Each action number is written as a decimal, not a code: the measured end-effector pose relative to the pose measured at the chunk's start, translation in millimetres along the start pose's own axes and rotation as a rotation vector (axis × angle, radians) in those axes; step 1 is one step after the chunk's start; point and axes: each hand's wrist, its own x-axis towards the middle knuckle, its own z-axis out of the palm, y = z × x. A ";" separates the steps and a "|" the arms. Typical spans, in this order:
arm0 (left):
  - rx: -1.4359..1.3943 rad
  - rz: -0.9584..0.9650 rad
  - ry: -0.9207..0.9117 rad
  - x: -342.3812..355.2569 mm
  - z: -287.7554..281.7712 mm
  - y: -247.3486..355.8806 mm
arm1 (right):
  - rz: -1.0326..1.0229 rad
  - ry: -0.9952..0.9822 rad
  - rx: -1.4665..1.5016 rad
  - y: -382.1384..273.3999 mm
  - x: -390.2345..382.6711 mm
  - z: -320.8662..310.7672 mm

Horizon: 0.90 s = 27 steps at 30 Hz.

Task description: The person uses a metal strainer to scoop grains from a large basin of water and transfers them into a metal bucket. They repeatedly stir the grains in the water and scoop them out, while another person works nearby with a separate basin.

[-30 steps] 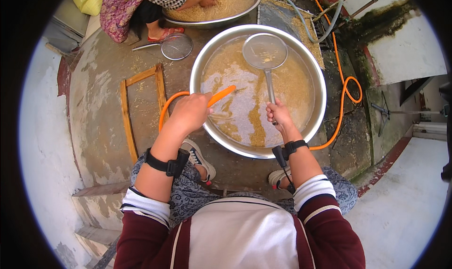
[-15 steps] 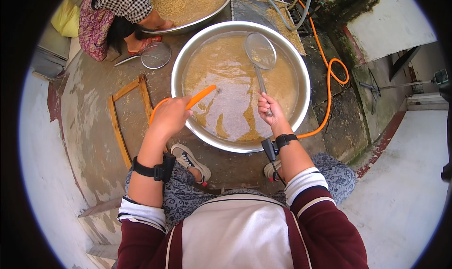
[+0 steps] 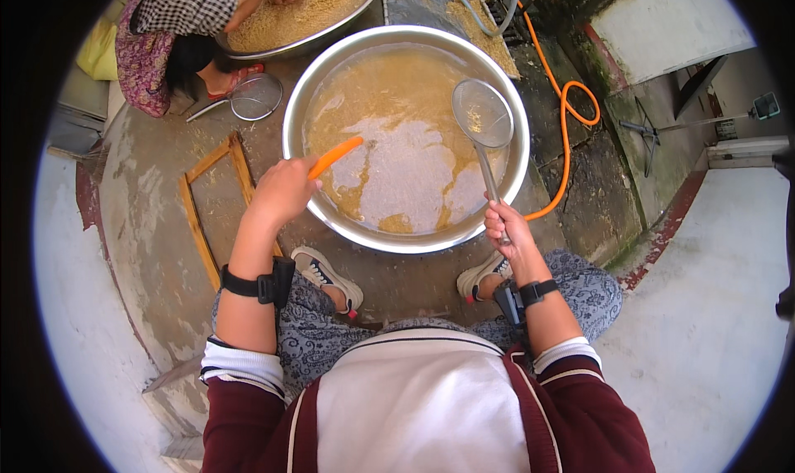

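A wide steel basin [image 3: 404,243] holds cloudy water with tan grain in it. My left hand [image 3: 286,190] is closed round an orange hose [image 3: 335,153] at the basin's left side, its end over the water; whether water comes out is hard to tell. My right hand [image 3: 508,234] grips the long steel handle of a round mesh skimmer [image 3: 482,113], whose head is at the right part of the basin, over or at the water, with a few grains on the mesh.
A co-worker [image 3: 178,13] squats at the upper left, a hand in a second basin [image 3: 302,38] of grain. Around me lie another skimmer [image 3: 255,98], a wooden frame [image 3: 197,169], a looped orange hose [image 3: 565,154] and a grey hose [image 3: 489,17]. White walls [image 3: 696,291] flank me.
My right hand has moved the skimmer rightward and lower. The view has shifted, so the basin appears higher and further left. The co-worker's hand has moved within the other basin.
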 end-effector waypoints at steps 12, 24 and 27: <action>-0.011 -0.004 -0.030 -2.6 -1.8 2.3 | 0.279 -0.189 0.122 41.5 -86.1 5.5; -0.009 -0.026 -0.004 -3.8 -2.2 4.8 | 0.114 -0.062 0.158 1.6 -40.9 -13.5; 0.010 -0.026 -0.027 -2.6 -2.5 5.0 | 0.030 0.001 -0.045 -5.8 -52.7 2.4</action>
